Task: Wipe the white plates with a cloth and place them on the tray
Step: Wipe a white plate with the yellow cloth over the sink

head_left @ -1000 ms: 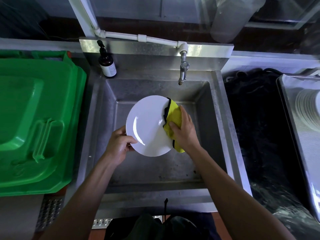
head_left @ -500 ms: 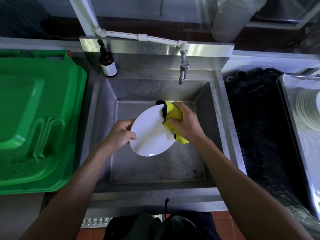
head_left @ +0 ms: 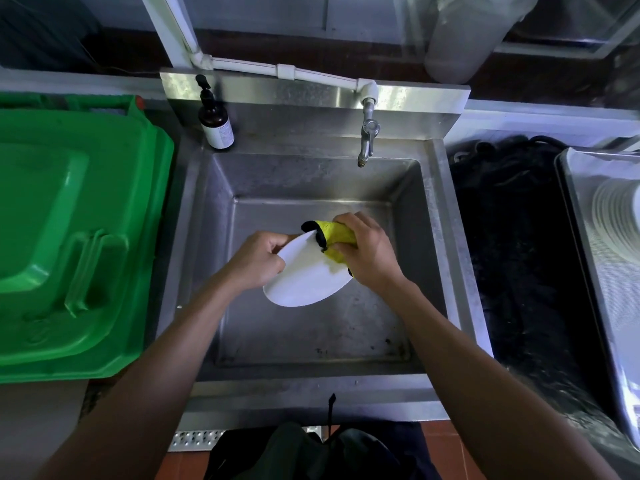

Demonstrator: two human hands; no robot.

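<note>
A white plate [head_left: 304, 277] is held tilted over the steel sink [head_left: 440, 237], its near edge lowest. My left hand [head_left: 258, 261] grips the plate's upper left rim. My right hand [head_left: 369, 256] holds a yellow cloth with black trim [head_left: 334, 235] folded over the plate's upper right rim, fingers curled round it. At the far right a metal tray [head_left: 575, 209] carries a stack of white plates [head_left: 616, 220], cut off by the frame edge.
A green bin lid [head_left: 69, 230] lies left of the sink. A brown pump bottle [head_left: 214, 123] stands at the sink's back left corner. The tap [head_left: 367, 140] hangs over the basin. Black netting [head_left: 512, 254] fills the space between sink and tray.
The plate has tipped from nearly facing me to a flatter tilt and sunk lower in the sink. Both hands moved down with it, the cloth still on the right rim.
</note>
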